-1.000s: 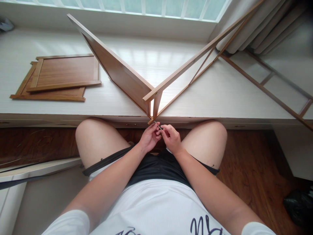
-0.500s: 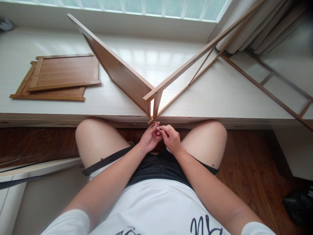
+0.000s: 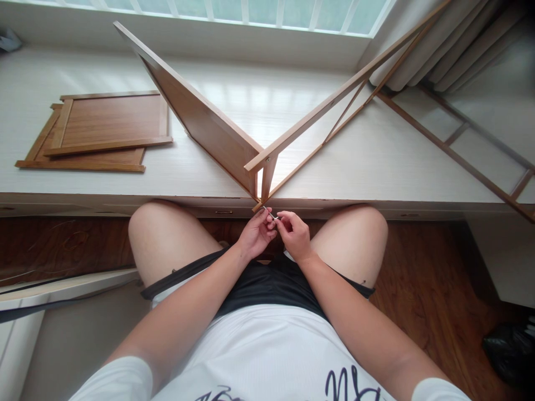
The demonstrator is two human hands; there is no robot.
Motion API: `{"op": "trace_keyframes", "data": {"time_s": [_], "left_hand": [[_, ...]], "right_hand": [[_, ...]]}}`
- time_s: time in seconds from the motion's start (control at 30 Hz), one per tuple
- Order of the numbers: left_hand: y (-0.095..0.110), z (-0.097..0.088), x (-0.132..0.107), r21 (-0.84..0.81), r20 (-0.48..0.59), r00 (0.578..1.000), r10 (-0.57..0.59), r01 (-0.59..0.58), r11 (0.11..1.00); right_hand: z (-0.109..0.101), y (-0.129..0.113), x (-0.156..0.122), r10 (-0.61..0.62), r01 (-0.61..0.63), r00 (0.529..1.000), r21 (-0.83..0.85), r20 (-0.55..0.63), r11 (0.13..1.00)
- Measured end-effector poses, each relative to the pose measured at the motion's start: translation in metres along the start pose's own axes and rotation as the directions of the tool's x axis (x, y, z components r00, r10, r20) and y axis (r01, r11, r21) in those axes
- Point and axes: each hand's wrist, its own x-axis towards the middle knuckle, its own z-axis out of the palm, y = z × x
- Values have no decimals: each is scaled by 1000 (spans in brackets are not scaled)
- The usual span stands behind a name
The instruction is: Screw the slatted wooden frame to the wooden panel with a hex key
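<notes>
My left hand (image 3: pixel 256 234) and my right hand (image 3: pixel 295 234) meet between my knees, fingers pinched together on a thin metal tool (image 3: pixel 268 213), perhaps a hex key. Its tip points into the bottom corner of a wooden assembly (image 3: pixel 263 181). There an upright brown panel (image 3: pixel 196 114) joins a slatted wooden frame (image 3: pixel 334 103) in a V on the white window ledge (image 3: pixel 376 161). Both hands are closed around the tool just below the ledge's front edge.
Two flat wooden framed panels (image 3: pixel 96 131) lie stacked on the ledge at left. Another slatted frame (image 3: pixel 463 150) lies at right beside grey curtains (image 3: pixel 455 50). Dark wood floor (image 3: pixel 434 278) lies under my legs. A black bag (image 3: pixel 512 351) sits at lower right.
My fingers have shifted slightly on the tool, and the hands have risen a little toward the corner joint. The panels have stayed put.
</notes>
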Motion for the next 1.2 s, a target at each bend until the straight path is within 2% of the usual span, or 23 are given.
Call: {"op": "trace_keyframes", "data": {"time_s": [0.17, 0.57, 0.8, 1.2], "left_hand": [[2, 2, 1, 63, -19, 1000, 24, -23, 998], [1, 3, -1, 119, -24, 999, 27, -24, 993], [0, 3, -1, 70, -39, 998, 58, -55, 996], [-1, 1, 0, 46, -18, 998, 60, -59, 997]], "right_hand": [[1, 0, 1, 61, -69, 992, 68, 112, 995], [-2, -4, 2, 117, -140, 981, 139, 157, 980], [1, -1, -1, 150, -156, 986, 92, 72, 983], [3, 3, -2, 83, -83, 997, 30, 8, 996]]}}
